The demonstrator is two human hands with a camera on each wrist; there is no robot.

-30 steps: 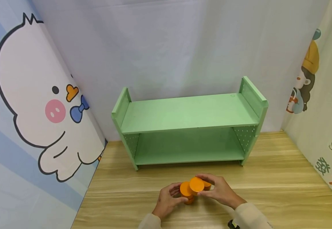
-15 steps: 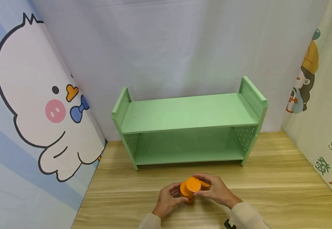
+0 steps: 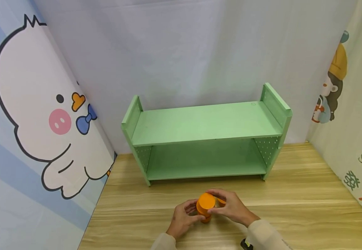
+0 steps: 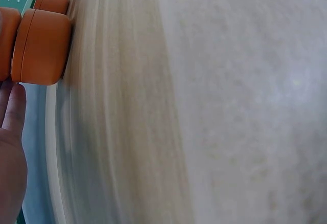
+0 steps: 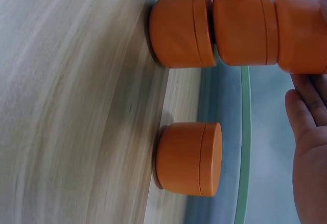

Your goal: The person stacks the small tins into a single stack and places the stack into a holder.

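Note:
Three orange lidded jars stand one above another over the table. The bottom jar (image 5: 176, 29) rests on the wood, and the middle jar (image 5: 240, 27) sits on its lid. My left hand (image 3: 183, 219) grips the middle jar from the left, thumb in front and fingers behind. At the top, my right hand (image 3: 235, 208) holds the third jar (image 3: 207, 201) between thumb and fingers, upright over the middle one. In the right wrist view these two look in contact or nearly so. Another orange jar (image 5: 188, 158) stands apart on the table, partly hidden behind my right hand in the head view.
Behind the jars stands a green two-tier shelf (image 3: 204, 123) with raised sides. A dark item (image 3: 246, 244), perhaps a wrist strap, shows by the right sleeve. Printed cloth walls (image 3: 181, 52) enclose the wooden table (image 3: 131, 211).
My right hand has moved left with its jar, from beside the middle jar to over it. The left hand keeps its place. The jar standing apart is more covered by the right hand.

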